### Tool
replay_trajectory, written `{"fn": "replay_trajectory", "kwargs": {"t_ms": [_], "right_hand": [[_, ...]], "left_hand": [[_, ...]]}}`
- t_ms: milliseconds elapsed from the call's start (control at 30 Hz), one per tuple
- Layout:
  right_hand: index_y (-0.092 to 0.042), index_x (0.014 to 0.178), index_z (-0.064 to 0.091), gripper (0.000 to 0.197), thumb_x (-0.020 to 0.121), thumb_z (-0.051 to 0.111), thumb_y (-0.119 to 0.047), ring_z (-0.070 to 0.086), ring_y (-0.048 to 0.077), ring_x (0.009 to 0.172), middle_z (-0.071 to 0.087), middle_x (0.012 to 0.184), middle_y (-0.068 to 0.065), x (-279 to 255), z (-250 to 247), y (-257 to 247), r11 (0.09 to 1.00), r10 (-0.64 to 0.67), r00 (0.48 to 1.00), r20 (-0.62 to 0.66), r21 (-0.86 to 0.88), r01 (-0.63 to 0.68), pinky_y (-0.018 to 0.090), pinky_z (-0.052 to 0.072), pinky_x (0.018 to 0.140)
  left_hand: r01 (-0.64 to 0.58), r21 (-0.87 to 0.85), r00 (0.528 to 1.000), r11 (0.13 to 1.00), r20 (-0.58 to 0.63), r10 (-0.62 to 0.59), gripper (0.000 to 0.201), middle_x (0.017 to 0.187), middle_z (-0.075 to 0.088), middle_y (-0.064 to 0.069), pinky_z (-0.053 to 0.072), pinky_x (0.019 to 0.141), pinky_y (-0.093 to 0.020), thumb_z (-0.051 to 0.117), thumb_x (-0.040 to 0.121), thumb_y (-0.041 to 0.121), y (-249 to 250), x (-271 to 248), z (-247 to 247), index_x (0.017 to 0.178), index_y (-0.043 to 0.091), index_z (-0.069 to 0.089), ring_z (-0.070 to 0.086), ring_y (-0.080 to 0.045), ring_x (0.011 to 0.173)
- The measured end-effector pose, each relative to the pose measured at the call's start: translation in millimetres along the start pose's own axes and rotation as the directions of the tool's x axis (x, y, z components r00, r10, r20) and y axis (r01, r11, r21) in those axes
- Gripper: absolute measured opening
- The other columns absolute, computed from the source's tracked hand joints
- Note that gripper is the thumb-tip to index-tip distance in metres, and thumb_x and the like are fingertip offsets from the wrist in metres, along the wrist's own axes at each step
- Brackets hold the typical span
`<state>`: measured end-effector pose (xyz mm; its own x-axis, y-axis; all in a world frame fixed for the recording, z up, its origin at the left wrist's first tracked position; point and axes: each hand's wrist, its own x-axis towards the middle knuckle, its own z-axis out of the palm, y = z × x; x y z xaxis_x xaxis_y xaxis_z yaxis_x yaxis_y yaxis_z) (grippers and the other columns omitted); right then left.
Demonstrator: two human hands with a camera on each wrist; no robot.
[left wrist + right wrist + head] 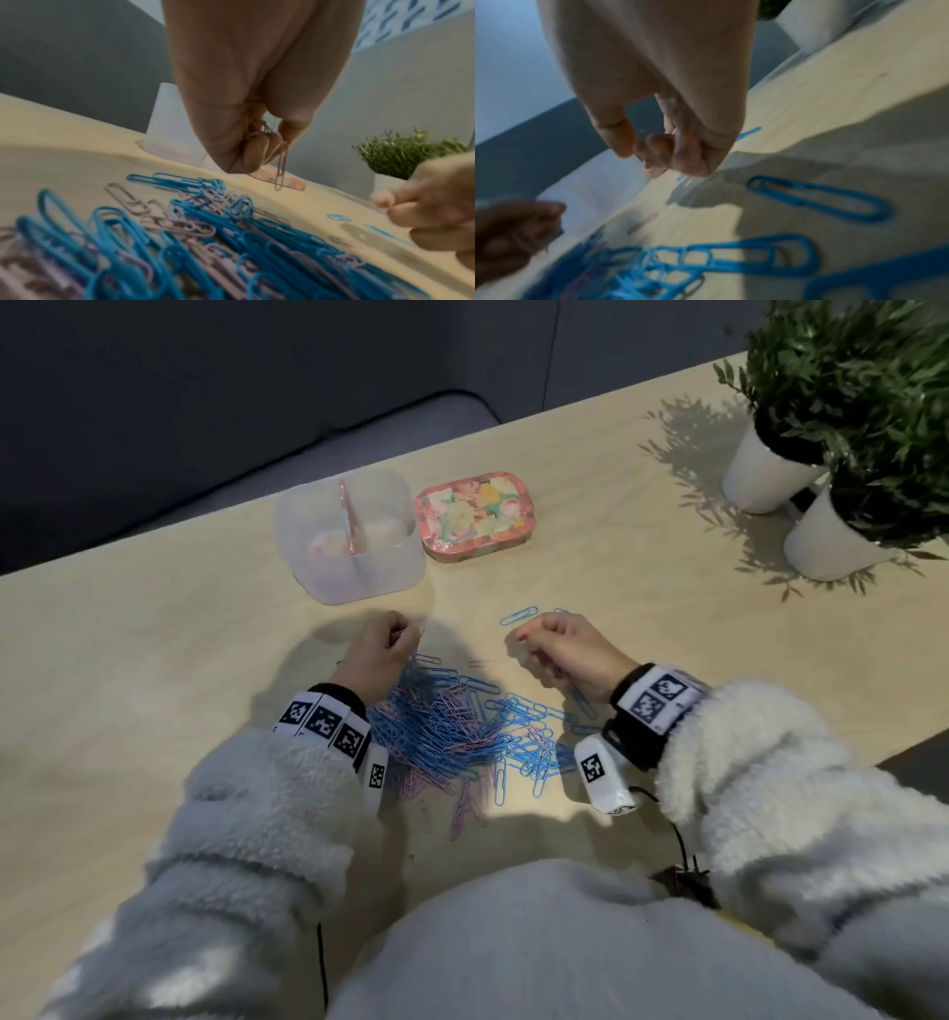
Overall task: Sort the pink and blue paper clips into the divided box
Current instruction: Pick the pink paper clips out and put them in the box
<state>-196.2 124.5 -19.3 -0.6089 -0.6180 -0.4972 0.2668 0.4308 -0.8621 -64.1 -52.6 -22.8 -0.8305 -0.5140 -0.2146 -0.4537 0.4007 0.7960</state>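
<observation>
A mixed pile of blue and pink paper clips point(457, 726) lies on the table in front of me. My left hand point(405, 639) hovers over the pile's far left edge, fingers curled round a small bunch of pink clips point(281, 168), one of which dangles down. My right hand point(529, 642) is raised over the pile's far right, its fingers curled against the thumb. In the blurred right wrist view it point(649, 150) seems to pinch a thin pale clip. The clear divided box point(308, 516) stands just beyond the left hand, with something pale pink inside.
A floral tin lid point(475, 516) lies right of the box. Two white pots with green plants point(821, 469) stand at the far right. Loose blue clips point(518, 616) lie past the right hand. The table's far edge runs just behind the box.
</observation>
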Motion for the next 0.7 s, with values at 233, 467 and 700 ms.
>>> {"fn": "replay_trajectory", "kwargs": {"t_ms": [233,467,700], "right_hand": [[-0.017,0.069,0.061,0.016,0.076,0.072,-0.026,0.057,0.019,0.066,0.063,0.067,0.002,36.2,32.7,3.9,0.705,-0.122,0.983,0.135,-0.686,0.182,0.030,0.046,0.069],[-0.013,0.055,0.052,0.029,0.083,0.060,-0.010,0.054,0.017,0.057,0.060,0.061,0.008,41.7,34.5,-15.9,0.783,-0.008,0.963,0.270,-0.597,0.173,0.029,0.044,0.060],[-0.004,0.079,0.058,0.015,0.090,0.049,0.001,0.046,0.001,0.034,0.057,0.051,0.001,46.0,48.9,-88.2,0.928,-0.111,0.954,0.277,-0.314,0.199,0.013,0.036,0.035]], "left_hand": [[-0.048,-0.058,0.971,0.997,-0.238,0.033,0.021,0.062,0.045,0.006,0.033,0.051,-0.011,0.048,0.091,0.008,7.8,6.7,-39.6,0.071,0.013,0.049,0.043,-0.002,0.055],[0.057,0.138,0.903,0.989,-0.429,0.008,0.018,0.083,0.056,-0.006,0.040,0.076,-0.029,0.045,0.090,0.018,21.1,48.5,-103.8,0.082,0.009,0.058,0.049,-0.020,0.080],[0.197,0.122,0.945,0.973,-0.289,-0.155,0.024,0.093,0.069,-0.020,0.054,0.087,-0.043,0.049,0.088,0.023,8.9,80.3,-116.7,0.076,0.007,0.062,0.065,-0.034,0.089]]}}
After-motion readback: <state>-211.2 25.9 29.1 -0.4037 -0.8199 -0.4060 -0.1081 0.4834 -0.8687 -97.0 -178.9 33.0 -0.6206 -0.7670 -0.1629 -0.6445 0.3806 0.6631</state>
